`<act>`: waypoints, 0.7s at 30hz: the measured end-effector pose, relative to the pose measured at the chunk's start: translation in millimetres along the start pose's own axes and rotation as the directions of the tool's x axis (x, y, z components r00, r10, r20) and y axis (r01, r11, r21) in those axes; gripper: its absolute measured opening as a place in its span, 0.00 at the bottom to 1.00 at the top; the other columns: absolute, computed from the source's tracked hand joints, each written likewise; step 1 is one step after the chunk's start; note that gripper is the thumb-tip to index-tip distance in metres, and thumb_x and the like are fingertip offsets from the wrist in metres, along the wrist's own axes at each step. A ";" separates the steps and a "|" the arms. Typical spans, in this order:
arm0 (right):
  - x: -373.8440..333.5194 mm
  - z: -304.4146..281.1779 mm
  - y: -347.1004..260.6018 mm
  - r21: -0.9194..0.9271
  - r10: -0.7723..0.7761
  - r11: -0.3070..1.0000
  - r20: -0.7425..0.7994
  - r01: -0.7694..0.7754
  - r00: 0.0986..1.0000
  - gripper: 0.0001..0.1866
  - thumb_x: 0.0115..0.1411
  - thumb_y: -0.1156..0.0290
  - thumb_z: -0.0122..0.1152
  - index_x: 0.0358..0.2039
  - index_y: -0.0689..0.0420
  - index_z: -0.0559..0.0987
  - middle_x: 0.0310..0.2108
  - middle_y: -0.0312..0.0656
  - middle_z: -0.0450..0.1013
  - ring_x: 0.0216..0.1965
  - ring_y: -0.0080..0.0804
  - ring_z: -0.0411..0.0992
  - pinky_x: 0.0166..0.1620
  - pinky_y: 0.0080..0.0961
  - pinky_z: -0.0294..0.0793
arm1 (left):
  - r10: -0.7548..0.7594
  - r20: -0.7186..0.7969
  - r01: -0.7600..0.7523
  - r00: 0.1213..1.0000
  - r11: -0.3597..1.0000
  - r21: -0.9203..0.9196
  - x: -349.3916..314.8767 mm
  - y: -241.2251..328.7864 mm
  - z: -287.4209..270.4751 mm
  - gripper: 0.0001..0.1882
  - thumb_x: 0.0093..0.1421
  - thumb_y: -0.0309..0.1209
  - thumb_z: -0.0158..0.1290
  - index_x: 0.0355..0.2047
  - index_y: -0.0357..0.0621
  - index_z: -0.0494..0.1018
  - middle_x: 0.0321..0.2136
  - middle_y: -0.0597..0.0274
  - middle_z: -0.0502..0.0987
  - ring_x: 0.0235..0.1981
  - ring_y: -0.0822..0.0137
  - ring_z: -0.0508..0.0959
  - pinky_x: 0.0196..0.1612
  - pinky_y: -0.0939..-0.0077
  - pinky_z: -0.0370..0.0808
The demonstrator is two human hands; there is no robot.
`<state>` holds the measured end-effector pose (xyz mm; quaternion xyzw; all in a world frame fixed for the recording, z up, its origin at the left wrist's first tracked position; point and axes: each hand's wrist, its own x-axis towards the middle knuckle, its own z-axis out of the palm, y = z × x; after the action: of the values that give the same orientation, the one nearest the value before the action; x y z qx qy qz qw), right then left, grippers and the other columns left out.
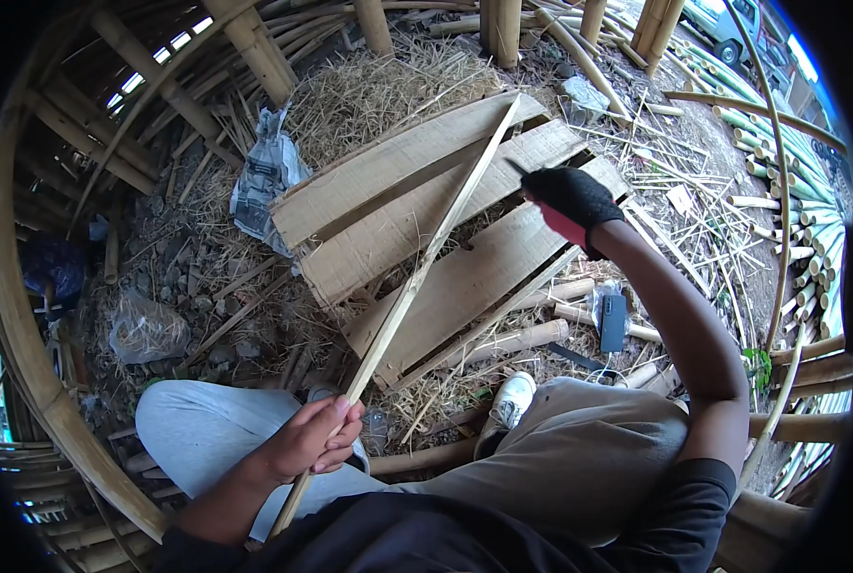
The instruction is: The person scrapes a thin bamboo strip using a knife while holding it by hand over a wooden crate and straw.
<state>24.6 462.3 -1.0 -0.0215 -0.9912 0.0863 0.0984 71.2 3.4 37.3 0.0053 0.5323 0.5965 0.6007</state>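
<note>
My left hand (310, 441) is bare and closed around the near end of a long thin bamboo strip (426, 258), which slants up and away to the right over the wooden boards (398, 224). My right hand (571, 202) wears a black and red glove and is raised beside the strip's far part. It grips a dark blade handle (517, 168) whose tip points toward the strip. My knees in grey trousers (197, 430) sit below, with a white shoe (514, 399) between them.
Straw, bamboo offcuts and thin slivers (674, 181) litter the ground. A crumpled plastic sack (266, 177) lies left of the boards. A dark phone-like object (613, 322) rests on short poles. Green bamboo poles (808, 191) are stacked at right. Curved bamboo framing (25, 315) rings the left.
</note>
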 end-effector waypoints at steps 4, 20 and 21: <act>-6.4 -8.9 -55.4 0.558 -0.036 0.816 0.307 -0.149 0.951 0.13 0.64 0.64 0.52 0.41 0.51 0.83 0.22 0.33 0.73 0.20 0.21 0.68 0.26 0.24 0.68 | 0.009 -0.005 -0.009 1.000 1.000 -0.021 1.9 -3.7 -3.4 0.17 0.76 0.44 0.32 0.39 0.46 0.62 0.20 0.72 0.59 0.12 0.81 0.56 0.16 0.85 0.58; -5.4 17.6 -95.0 0.660 -0.168 0.402 0.735 -0.635 0.657 0.19 0.68 0.53 0.41 0.31 0.52 0.75 0.21 0.30 0.64 0.22 0.20 0.59 0.26 0.23 0.58 | -0.015 -0.043 0.017 0.999 0.999 0.042 8.6 -9.3 -8.8 0.17 0.76 0.46 0.33 0.40 0.46 0.63 0.20 0.75 0.58 0.14 0.83 0.55 0.16 0.86 0.57; -3.9 13.5 -97.4 0.650 -0.172 0.387 0.748 -0.654 0.641 0.21 0.68 0.50 0.41 0.29 0.51 0.74 0.20 0.28 0.60 0.22 0.18 0.56 0.26 0.20 0.55 | -0.015 -0.052 0.017 0.999 0.998 0.053 8.7 -9.5 -10.1 0.17 0.76 0.46 0.34 0.40 0.46 0.63 0.20 0.75 0.58 0.14 0.83 0.55 0.16 0.86 0.58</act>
<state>23.3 364.0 2.4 -0.0925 -0.7183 0.6120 -0.3176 69.0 0.6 21.3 0.0015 0.5634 0.5772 0.5911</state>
